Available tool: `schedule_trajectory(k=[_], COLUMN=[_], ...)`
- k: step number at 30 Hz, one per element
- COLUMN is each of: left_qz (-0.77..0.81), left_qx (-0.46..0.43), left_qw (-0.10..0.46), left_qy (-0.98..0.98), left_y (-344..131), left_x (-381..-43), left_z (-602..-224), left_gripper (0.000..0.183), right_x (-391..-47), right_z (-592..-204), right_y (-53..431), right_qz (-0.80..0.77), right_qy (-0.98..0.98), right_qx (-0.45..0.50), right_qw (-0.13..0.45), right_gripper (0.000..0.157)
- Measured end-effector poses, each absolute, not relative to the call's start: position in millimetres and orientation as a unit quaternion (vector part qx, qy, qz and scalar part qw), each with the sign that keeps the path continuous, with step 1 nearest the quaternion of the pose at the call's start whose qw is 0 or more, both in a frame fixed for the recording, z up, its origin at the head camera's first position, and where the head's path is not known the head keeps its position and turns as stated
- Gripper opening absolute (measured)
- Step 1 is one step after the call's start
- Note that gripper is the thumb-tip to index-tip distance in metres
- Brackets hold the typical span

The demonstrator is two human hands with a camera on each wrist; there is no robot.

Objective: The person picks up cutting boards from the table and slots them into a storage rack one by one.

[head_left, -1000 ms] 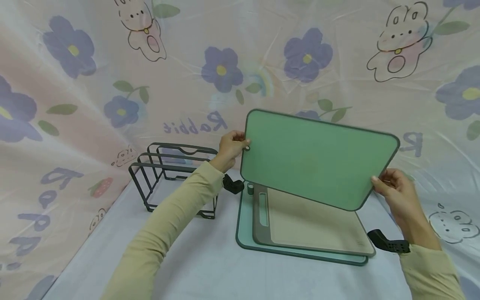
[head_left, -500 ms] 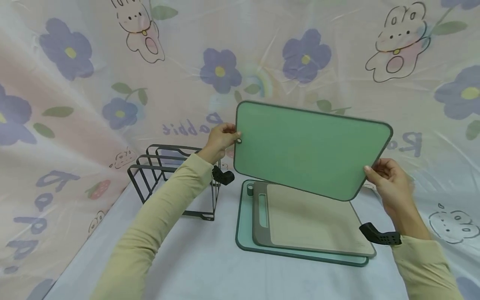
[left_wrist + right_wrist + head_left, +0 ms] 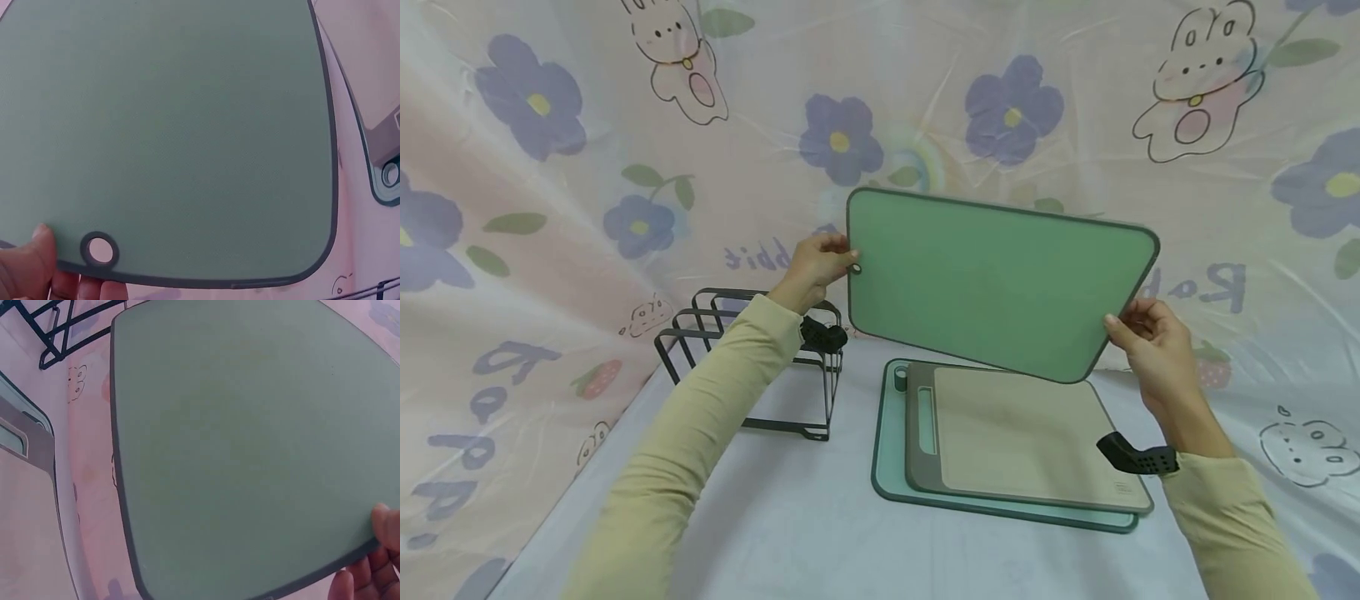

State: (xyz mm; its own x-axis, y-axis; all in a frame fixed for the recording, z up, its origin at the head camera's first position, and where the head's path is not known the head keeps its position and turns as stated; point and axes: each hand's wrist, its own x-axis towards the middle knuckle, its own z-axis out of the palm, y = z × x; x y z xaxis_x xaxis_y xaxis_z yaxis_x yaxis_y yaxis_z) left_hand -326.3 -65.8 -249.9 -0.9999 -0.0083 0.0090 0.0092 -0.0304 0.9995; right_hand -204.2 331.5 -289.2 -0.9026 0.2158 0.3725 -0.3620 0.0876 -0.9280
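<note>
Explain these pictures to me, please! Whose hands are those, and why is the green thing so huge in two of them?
There is no robot here, just a person's two bare hands. The widest picture comes from a camera worn on the head, looking forward and down. The other two come from cameras worn on the wrists. They are close to the green board, so it looks huge.

The left hand and right hand pinch that board at opposite ends, holding it up at a slant. Below, on the white surface, a beige board with a grey end lies on a larger blue-green board. To their left stands a black rack, partly hidden behind the left arm.
</note>
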Motion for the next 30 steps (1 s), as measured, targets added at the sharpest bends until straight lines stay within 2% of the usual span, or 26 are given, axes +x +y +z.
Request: schedule_trajectory(k=[16,30], left_qz=[-0.742,-0.725], left_qx=[0.03,0.03], left_qw=[0.008,0.01], left_qy=[-0.67,-0.688], left_y=[-90,-119], left_x=[-337,-340], left_z=[-240,-232], left_gripper=[0.039,0.044], right_x=[-225,-242], right_z=[-282,-277], right_y=[307,283], right_qz=[0.652,0.653], right_qy=[-0.718,-0.723], right_qx=[0.07,0.076], right_qw=[0.234,0.214], right_gripper=[0.015,0.015])
